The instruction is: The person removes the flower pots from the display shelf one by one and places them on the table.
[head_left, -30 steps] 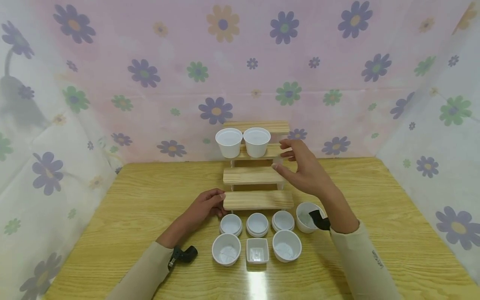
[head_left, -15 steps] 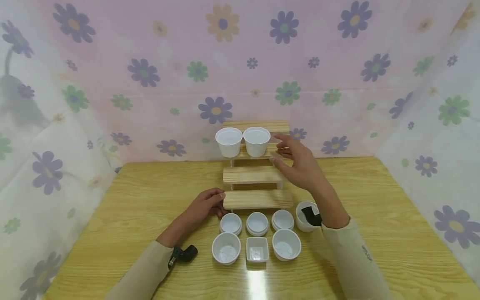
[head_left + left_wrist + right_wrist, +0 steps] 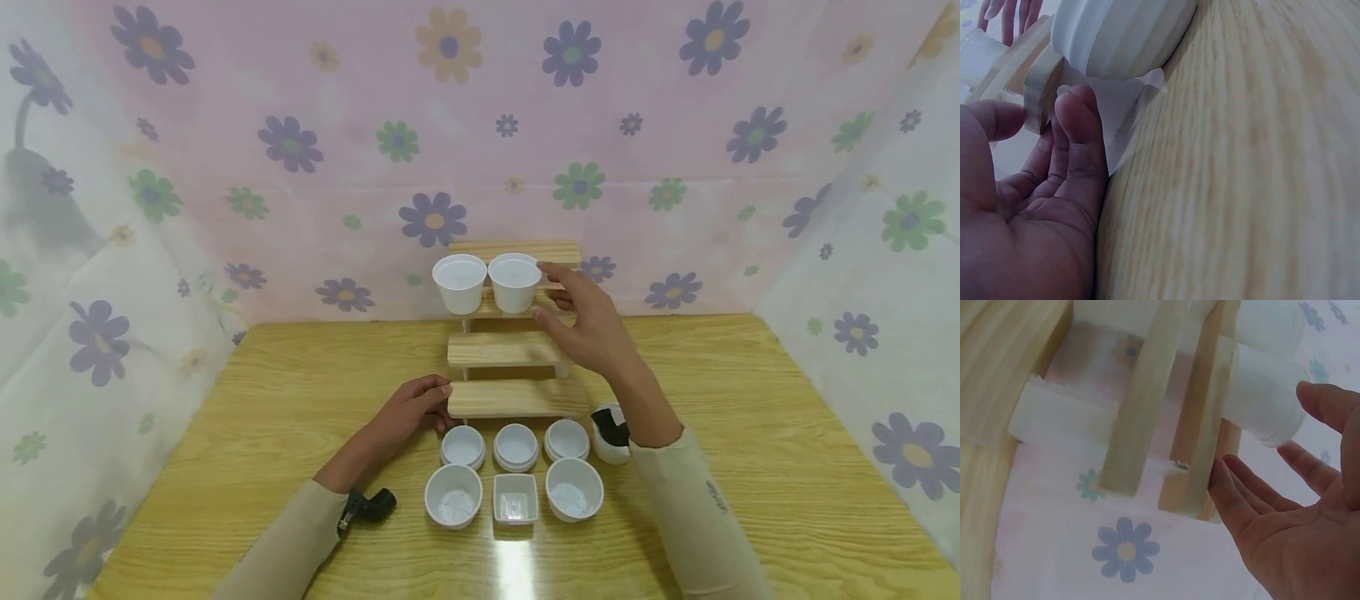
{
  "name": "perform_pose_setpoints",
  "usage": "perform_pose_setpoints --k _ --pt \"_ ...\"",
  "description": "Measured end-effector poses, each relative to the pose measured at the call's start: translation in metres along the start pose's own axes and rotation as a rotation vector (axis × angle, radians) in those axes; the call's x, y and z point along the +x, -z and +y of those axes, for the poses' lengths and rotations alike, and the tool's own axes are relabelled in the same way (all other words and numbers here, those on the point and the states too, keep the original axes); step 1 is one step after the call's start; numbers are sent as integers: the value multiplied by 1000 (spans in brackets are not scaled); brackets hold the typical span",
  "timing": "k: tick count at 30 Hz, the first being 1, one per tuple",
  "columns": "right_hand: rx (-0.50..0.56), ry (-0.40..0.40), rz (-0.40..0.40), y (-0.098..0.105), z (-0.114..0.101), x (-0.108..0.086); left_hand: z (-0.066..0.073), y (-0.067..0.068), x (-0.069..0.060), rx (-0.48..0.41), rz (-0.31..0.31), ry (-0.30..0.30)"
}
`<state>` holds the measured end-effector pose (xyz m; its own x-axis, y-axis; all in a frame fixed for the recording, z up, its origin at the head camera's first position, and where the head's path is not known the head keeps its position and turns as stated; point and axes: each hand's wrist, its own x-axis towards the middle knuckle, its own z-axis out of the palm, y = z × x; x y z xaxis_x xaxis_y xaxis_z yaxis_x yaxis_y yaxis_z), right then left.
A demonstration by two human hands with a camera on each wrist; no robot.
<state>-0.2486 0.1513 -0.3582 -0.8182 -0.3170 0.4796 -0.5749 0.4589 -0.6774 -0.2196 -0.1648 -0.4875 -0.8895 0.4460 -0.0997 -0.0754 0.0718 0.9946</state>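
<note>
A stepped wooden stand [image 3: 517, 398] with several tiers stands at the back of the table. My left hand [image 3: 405, 414] holds the left end of its lowest tier; in the left wrist view, the thumb lies on the board's end [image 3: 1043, 94] with curled fingers below. Side by side on the second-highest tier are two white cups, the left cup [image 3: 460, 285] and the right cup [image 3: 514, 283]. At the right cup's side is my right hand [image 3: 588, 325], its fingers spread and loosely bent. The right wrist view has thumb and forefinger beside that cup [image 3: 1266, 394], not gripping it.
In front of the stand sit several small white pots [image 3: 515, 447]. Nearer are a square white dish [image 3: 515, 498] and two round white bowls, left bowl [image 3: 453, 496] and right bowl [image 3: 573, 489]. Another white bowl [image 3: 611, 450] is partly covered by the right wrist device. Flowered cloth backs the table.
My right hand has moved left, bringing its fingers up to the right cup. The left hand has stayed on the stand's lowest tier, and both cups have kept their places.
</note>
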Motion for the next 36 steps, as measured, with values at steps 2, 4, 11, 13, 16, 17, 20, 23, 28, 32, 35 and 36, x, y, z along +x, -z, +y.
perform_pose_setpoints --k 2,4,11,13,16,17,20,23,28,32,35,36 --pt "19 1 14 -3 2 2 0 1 0 2 -1 2" --pt "48 -4 27 -7 3 5 0 2 0 4 -6 5" --pt "143 -23 69 -17 4 9 1 2 1 5 -3 0" --pt "152 -12 80 -20 6 9 1 2 1 5 1 0" --pt "160 8 94 -24 10 10 1 1 0 3 -1 4" --pt "164 12 100 -25 10 10 1 1 0 2 0 6" --pt "181 0 119 -27 10 9 1 1 0 -3 -3 6" --pt "209 -38 132 -28 9 8 0 0 0 -4 -2 2" --pt "236 -85 160 -28 8 8 0 0 -1 -4 -4 -3" --pt "245 -100 176 -28 8 8 0 1 0 -4 -7 -5" --pt "244 -103 177 -28 8 9 -1 2 0 -5 -11 -6" --pt "240 -102 176 -28 8 9 -1 2 0 -4 -12 -5"
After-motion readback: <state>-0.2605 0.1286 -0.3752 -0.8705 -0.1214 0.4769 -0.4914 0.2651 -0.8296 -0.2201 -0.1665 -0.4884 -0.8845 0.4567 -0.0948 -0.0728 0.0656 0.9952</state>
